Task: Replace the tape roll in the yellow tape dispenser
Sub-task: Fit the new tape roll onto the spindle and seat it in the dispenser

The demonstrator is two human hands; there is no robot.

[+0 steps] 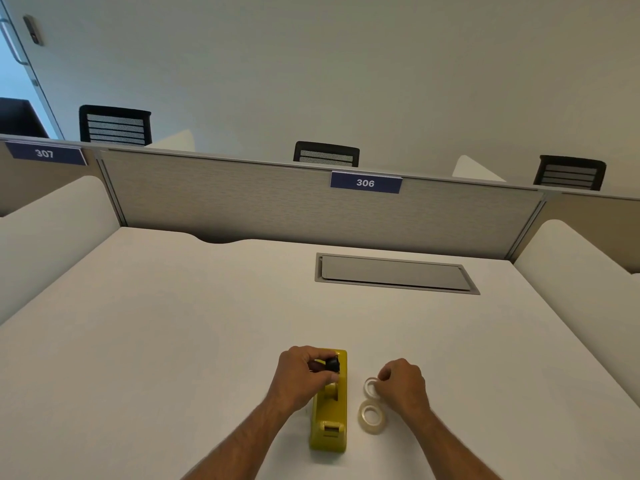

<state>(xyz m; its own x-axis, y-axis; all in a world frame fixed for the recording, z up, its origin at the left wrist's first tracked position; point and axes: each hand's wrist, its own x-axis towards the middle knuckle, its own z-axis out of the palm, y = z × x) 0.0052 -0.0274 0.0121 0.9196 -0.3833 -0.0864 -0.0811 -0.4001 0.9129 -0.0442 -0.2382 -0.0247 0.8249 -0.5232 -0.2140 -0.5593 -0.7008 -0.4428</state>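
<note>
The yellow tape dispenser (329,420) lies lengthwise on the white desk (173,323), its cutter end toward me. My left hand (301,375) grips a black spool hub (330,364) just above the dispenser's far end. To the right, two clear tape rolls lie on the desk. My right hand (401,384) pinches the farther, thinner roll (370,388), which is partly hidden by my fingers. The nearer, fuller roll (372,417) lies flat and untouched. The dispenser's roll bay looks empty.
A grey cable hatch (394,273) is set into the desk at the back right. A partition panel (277,202) labelled 306 closes the far edge. White side dividers (571,271) flank the desk. Black chairs stand behind the partition.
</note>
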